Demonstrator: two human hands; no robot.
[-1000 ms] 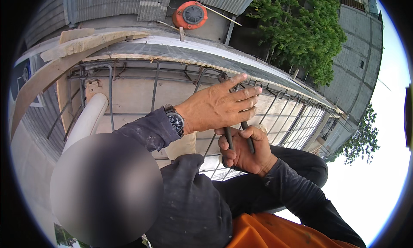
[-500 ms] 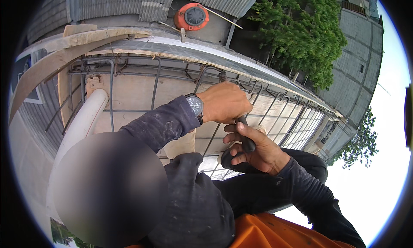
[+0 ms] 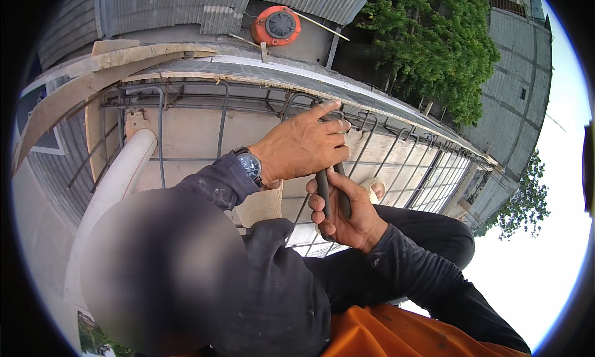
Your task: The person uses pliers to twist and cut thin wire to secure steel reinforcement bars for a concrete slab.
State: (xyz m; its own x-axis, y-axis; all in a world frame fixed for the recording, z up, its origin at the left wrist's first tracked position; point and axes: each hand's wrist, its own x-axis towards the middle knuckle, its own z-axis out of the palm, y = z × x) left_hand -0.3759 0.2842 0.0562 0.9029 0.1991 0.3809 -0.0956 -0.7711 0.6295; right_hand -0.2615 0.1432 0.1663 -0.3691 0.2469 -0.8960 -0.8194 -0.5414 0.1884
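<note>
On my feed, there was the right hand [image 3: 356, 222], fingers curled round a dark two-handled tool [image 3: 321, 193], the handles standing slightly apart in its grasp! And the left hand [image 3: 304, 145] lay just above, fingers stretched out and lightly fanned across the tool's upper end, so I couldn't tell whether the palm pressed on anything. A watch [image 3: 250, 166] circled that wrist. The tool sat between my two hands, over the steel bar cage [image 3: 223, 123], its far end mostly hidden near the long board [image 3: 273, 79] along the cage's upper side. Off to the left, a white pipe [image 3: 124, 177] slanted; beyond the board stood an orange tank [image 3: 260, 30].
</note>
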